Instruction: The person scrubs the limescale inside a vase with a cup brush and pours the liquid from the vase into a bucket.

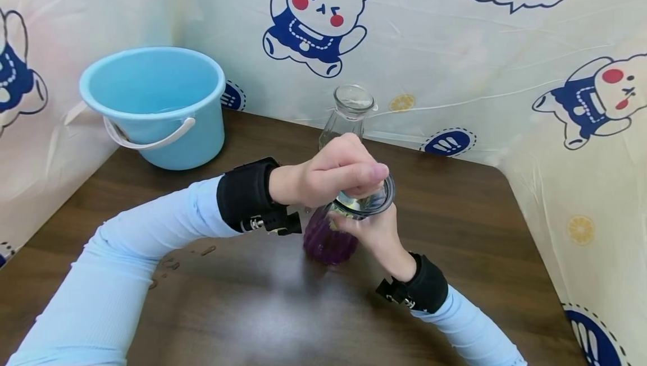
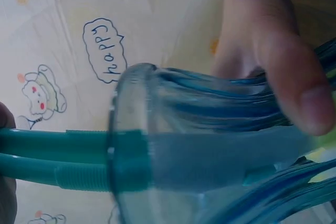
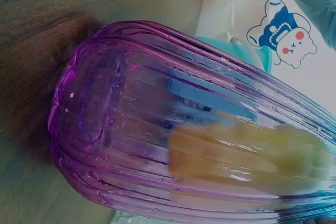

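Observation:
A ribbed glass vase (image 1: 329,242), purple at the base and bluish toward its mouth, stands tilted over the table. My right hand (image 1: 376,232) grips it below the rim. Above the mouth, my left hand (image 1: 340,172) has its fingers curled round the green handle (image 2: 84,158) of a bottle brush, which runs down into the vase. Through the glass in the right wrist view, a blurred yellow brush head (image 3: 236,156) shows inside. In the left wrist view, the right thumb (image 2: 310,95) lies against the neck.
Just behind the hands stands a clear glass bottle (image 1: 349,105). A light-blue bucket (image 1: 187,138) with a white handle is at the back left. Water drops (image 1: 172,265) lie on the brown table (image 1: 455,231). A printed plastic sheet (image 1: 429,35) hangs around the table's back and sides.

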{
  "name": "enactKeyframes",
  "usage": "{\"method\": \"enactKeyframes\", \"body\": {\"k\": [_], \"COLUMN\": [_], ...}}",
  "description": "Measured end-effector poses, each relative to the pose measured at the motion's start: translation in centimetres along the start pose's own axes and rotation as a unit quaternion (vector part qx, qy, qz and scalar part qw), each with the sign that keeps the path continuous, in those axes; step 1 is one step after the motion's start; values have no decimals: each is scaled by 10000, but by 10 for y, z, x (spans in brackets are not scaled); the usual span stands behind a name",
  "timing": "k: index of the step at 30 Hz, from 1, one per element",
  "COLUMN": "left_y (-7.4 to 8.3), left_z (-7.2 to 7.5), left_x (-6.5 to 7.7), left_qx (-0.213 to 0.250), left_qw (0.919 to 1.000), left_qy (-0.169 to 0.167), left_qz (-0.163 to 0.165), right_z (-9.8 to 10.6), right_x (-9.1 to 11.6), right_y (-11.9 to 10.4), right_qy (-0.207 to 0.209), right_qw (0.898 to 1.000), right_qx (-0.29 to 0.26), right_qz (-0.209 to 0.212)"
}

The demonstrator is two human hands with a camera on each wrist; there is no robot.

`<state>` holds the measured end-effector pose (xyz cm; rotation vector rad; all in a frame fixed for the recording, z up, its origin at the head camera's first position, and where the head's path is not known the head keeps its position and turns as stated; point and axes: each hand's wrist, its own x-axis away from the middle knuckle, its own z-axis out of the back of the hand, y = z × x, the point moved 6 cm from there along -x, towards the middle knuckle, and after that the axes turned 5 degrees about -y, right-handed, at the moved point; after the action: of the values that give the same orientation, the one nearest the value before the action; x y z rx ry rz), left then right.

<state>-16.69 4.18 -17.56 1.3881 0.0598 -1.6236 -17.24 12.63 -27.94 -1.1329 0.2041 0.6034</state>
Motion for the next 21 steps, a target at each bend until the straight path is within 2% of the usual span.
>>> {"method": "enactKeyframes", "body": {"k": [8,12,16,21], "left_y": [-18,-32,-42,-45], "left_z": [-3,-1,2,0], "left_x": [4,10,13,13], "left_qx": [82,78,283,570], "left_qw": [9984,9946,9845,9670], "left_qy": [-136,-369,-577,-896], "left_qz": [549,966,1630,2315], "right_z": [0,0,0,1], "right_x": [-1,-1,-1,-3], "right_y": [1,3,4,4], "right_qy": [53,44,33,51], "right_qw": [9998,9999,9999,9998], "right_qx": [166,124,20,29], "right_qz": [-43,-106,-121,-208]}}
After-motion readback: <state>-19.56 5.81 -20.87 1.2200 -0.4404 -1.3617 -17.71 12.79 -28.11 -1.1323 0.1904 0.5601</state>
